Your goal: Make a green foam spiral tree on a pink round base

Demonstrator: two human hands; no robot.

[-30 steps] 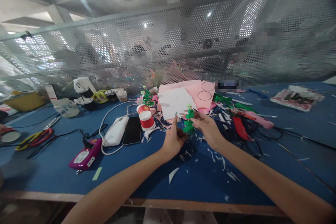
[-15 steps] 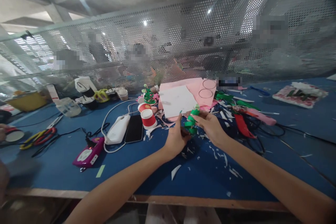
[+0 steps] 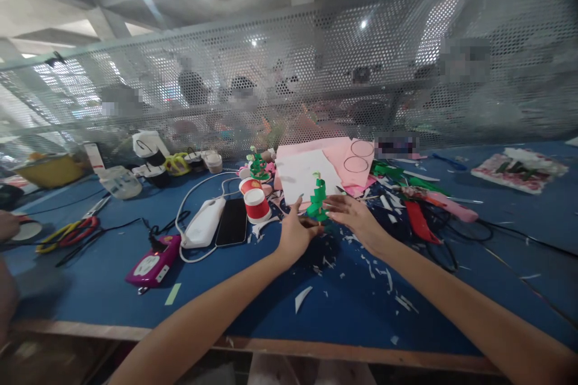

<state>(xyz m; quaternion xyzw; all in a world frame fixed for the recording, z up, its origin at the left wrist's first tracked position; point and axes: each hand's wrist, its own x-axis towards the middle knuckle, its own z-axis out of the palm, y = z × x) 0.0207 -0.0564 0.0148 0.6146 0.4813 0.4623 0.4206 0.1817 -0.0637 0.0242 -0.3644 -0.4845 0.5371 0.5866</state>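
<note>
The left hand's fingers pinch the lower end of a green paper spiral, which stands roughly upright just above the tabletop, its pale tip higher than the fingertips. The right hand's fingers curve in along the spiral's right side; whether they grip it or only touch it, one cannot tell. Just beyond the fingertips a white sheet overlaps pink paper, limiting forward room. Left of the left fingers stand a red-and-white cup and, next out, a dark phone. Right of the right fingers, white scraps, a red strip and a pink-handled tool crowd that side. Toward the wearer, blue table stretches between the forearms to its brown front edge. Farthest ahead, a perforated screen bounds the table.
</note>
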